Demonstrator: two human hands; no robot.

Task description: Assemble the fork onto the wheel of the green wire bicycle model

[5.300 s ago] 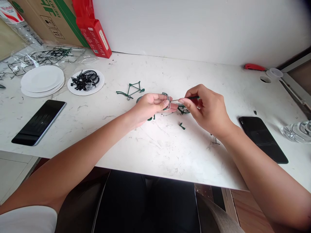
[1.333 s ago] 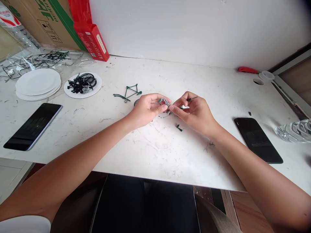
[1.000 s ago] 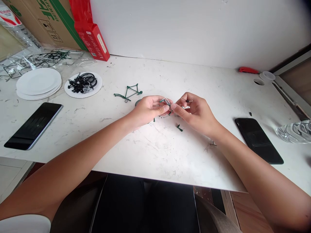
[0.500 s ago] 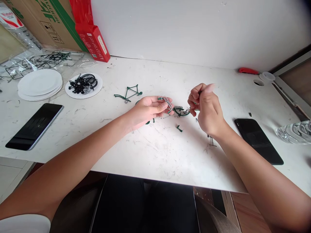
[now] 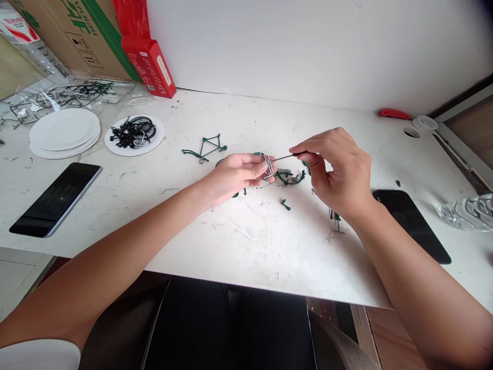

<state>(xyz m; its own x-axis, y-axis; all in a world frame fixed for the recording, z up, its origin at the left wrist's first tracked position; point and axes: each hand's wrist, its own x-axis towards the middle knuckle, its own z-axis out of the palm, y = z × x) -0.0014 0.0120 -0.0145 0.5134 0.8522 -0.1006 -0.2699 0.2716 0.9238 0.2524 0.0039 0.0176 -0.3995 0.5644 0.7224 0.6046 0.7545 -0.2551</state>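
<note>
My left hand (image 5: 233,177) is closed, pinching a small silver model-bicycle handlebar (image 5: 270,165) with green ends between thumb and fingers. My right hand (image 5: 341,167) grips a thin screwdriver (image 5: 284,157), whose metal tip points left and meets or nearly meets the handlebar. Whether they touch I cannot tell. Behind my left hand lies a green miniature bicycle frame (image 5: 210,148). A curved green part (image 5: 289,180) rests between the hands, and a short green piece (image 5: 285,204) lies nearer me. My fingers hide part of the handlebar.
At left are a phone (image 5: 56,200), stacked white paper plates (image 5: 63,128) and a plate (image 5: 133,151) of black bicycle parts. A red package (image 5: 156,67) stands behind them. To the right lie another phone (image 5: 412,223) and a clear bottle (image 5: 468,211).
My right hand has turned over, bringing the screwdriver into plain view with its tip at the handlebar. My left hand keeps its hold, with the handlebar slightly turned.
</note>
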